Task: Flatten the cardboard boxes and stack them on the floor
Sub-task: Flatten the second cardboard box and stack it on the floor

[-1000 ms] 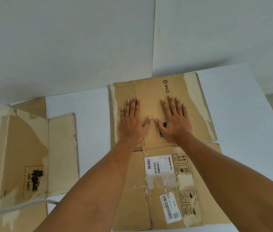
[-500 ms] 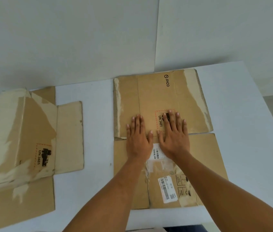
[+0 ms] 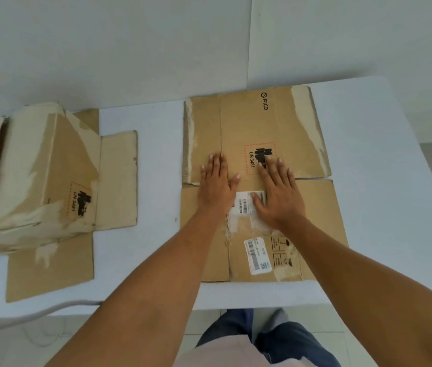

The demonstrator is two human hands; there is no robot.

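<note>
A flattened brown cardboard box (image 3: 312,207) with a PICO logo and white shipping labels lies on the white table (image 3: 381,207) in front of me. My left hand (image 3: 216,185) and my right hand (image 3: 279,194) both rest palm down on its middle, fingers spread, side by side across the fold between the far flaps and the body. Neither hand holds anything. At the left, a second cardboard box (image 3: 37,178) still stands in its box shape, with its flaps spread out flat on the table.
White walls rise just behind the table. The table's front edge runs below the flattened box, with my legs (image 3: 262,337) and the tiled floor (image 3: 24,340) beneath. A pale cable (image 3: 40,311) hangs off the front left edge.
Both hands have slid toward me along the flattened box, from the far flap to the fold near the labels. The view has tilted down, bringing the front table edge and floor into sight.
</note>
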